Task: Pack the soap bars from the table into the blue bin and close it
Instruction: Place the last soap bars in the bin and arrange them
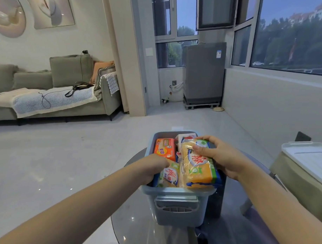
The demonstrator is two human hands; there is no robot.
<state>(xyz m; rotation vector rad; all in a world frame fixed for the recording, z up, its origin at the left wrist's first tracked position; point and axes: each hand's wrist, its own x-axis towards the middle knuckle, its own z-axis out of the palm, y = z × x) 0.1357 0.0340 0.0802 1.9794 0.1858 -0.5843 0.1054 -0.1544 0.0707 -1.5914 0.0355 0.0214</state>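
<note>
Bin: blue bin [177, 206] on the glass counter [134, 221], lid off, nearly full.
Right hand [223, 157]: grasping the yellow soap pack [197, 167], which sits at rim height.
Left hand [153, 167]: inside the left wall, fingers hidden, grip cannot be told.
Free room: orange bar [164, 148] at the far left.

grey sofa [53, 92] (blanket-draped), washing machine [204, 74], white tray [308, 160]

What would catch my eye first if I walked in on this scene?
Most likely the blue bin on the glass table, crammed with bright soap packs. The right hand grips a big yellow soap pack lying on top, while the left hand reaches in beside an orange soap bar. A white lid rests at far right.
</note>
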